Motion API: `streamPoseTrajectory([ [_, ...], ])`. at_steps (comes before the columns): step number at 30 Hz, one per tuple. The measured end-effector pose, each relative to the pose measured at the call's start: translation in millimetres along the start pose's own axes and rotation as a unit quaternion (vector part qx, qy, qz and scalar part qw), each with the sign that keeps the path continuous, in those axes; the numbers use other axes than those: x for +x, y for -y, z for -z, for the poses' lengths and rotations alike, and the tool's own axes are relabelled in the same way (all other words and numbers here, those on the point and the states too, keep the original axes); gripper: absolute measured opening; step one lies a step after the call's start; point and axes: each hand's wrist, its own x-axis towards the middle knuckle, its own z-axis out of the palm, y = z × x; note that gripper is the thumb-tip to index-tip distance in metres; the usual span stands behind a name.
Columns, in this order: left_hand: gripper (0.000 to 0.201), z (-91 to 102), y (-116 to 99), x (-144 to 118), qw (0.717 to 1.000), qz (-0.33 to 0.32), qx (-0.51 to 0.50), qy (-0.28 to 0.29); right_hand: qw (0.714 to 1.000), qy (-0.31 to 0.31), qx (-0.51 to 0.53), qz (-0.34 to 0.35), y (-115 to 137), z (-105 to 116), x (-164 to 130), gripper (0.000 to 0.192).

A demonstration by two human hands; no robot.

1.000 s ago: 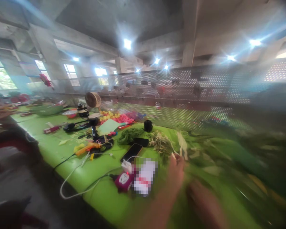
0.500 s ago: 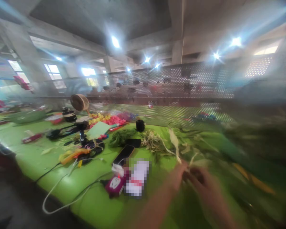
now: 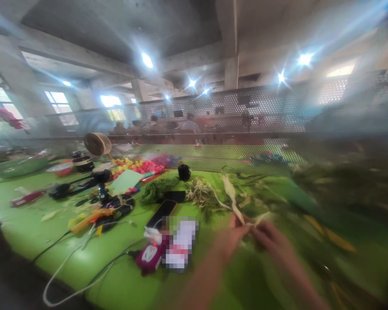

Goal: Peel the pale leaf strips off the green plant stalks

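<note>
A long pale cream strip (image 3: 230, 189), wide at its upper end and twisted lower down, rises from my hands above the green table. My left hand (image 3: 235, 234) pinches its lower end, fingers closed. My right hand (image 3: 267, 233) is close beside it, with thumb and fingers closed on the other end of the strip, which sticks out as a short pale tail. The fingertips nearly meet, and blur hides the exact grip. Just beyond the hands lies a heap of dried-looking pale bits (image 3: 200, 192).
To the left are a purple power strip (image 3: 150, 256), a phone (image 3: 161, 214) and a pixelated white item (image 3: 181, 246). Cables cross the green table (image 3: 116, 275). A small fan (image 3: 98, 144), yellow and pink pieces (image 3: 145, 167) and a perforated screen (image 3: 194, 125) stand behind. Dark green material (image 3: 339, 193) lies right.
The whole view has shifted, with table items now further left. My right hand's fingers have straightened toward the left hand, and the strip's short tail now points right instead of up.
</note>
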Motion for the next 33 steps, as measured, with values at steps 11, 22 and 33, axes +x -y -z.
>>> streamPoseTrajectory([
  [11,0.038,6.4,13.3,6.3,0.999,-0.018,-0.025,-0.027,0.994,-0.047,-0.097,0.026,2.7,2.4,3.5,0.027],
  [22,0.04,4.3,14.5,3.0,0.998,0.017,-0.062,0.013,0.992,-0.082,-0.089,0.036,-0.7,6.7,1.8,0.026],
  [33,0.018,2.5,15.0,-3.0,0.935,-0.147,0.32,0.036,0.934,-0.107,-0.284,0.19,1.1,22.3,4.8,0.024],
])
